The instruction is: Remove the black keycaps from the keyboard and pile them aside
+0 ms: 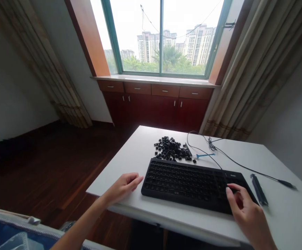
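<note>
A black keyboard (184, 183) with its keycaps off over the key area lies slantwise on the white table. Loosely curled, my left hand (127, 184) rests on the tabletop just left of the keyboard, thumb pointing at its edge; no object shows in it. Over the keyboard's right end, my right hand (244, 205) has thumb and index finger brought together in a pinch. Whatever may be between those fingertips is too small to make out. Behind the keyboard is a heap of loose black keycaps (169, 147).
A blue-handled brush (205, 155) lies beside the keycaps. The keyboard's black cable (240, 162) runs to a plug at the right. A long black bar-shaped piece (259, 190) lies right of the keyboard. A wooden cabinet (153, 104) stands beneath the window.
</note>
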Motion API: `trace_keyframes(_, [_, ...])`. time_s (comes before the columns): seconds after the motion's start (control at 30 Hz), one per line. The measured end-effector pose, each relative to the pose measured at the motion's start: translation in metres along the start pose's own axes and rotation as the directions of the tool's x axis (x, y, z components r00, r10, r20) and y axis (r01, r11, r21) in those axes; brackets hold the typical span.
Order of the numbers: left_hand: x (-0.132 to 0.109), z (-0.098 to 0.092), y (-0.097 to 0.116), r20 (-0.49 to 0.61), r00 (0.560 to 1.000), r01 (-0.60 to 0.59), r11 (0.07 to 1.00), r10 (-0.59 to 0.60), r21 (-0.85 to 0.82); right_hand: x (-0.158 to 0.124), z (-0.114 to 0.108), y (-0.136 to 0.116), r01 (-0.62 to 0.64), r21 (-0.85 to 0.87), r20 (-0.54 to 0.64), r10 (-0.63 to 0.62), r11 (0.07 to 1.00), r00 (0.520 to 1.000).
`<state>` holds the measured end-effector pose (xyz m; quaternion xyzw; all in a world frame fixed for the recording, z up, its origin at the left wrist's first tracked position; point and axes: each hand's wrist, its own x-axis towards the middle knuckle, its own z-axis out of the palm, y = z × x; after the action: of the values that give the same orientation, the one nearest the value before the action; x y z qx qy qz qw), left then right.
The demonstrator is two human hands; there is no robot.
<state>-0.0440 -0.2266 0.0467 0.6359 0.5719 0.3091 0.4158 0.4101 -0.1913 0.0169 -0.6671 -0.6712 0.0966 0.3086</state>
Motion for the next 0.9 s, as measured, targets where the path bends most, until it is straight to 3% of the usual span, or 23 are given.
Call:
trace_keyframes(0.1, [-0.015,0.003,-0.009,-0.040,0.999,0.014,0.995,-0.010,0.101,-0.029,-0.002,0.012,0.093,0.042,-0.128,-0.087,0.995,0.988])
trace_keyframes(0.23, [-0.010,0.022,-0.012,-0.154,0.986,-0.019,0.964,0.061,0.266,-0.029,-0.002,0.010,0.208,0.086,-0.196,-0.188,0.974,0.962])
trace_keyframes(0.4, [-0.003,0.039,-0.010,-0.211,0.971,-0.026,0.933,0.108,0.359,-0.027,0.000,0.005,0.269,0.069,-0.175,-0.254,0.961,0.951])
trace_keyframes(0.6, [0.004,0.031,-0.022,-0.215,0.976,0.057,0.889,0.047,0.455,-0.039,0.003,-0.003,0.262,-0.029,-0.131,-0.263,0.965,0.956])
trace_keyframes(0.67, [0.015,0.027,-0.026,-0.241,0.969,0.096,0.836,0.045,0.541,-0.040,0.004,-0.005,0.251,-0.086,-0.100,-0.260,0.964,0.960])
trace_keyframes(0.77, [0.033,0.023,-0.029,-0.186,0.979,0.066,0.735,0.083,0.675,-0.036,-0.002,0.000,0.325,-0.128,0.027,-0.324,0.937,0.946])
trace_keyframes(0.9, [0.041,0.026,-0.031,-0.234,0.964,0.095,0.664,0.124,0.742,-0.023,-0.022,0.014,0.492,-0.129,0.240,-0.454,0.861,0.858])
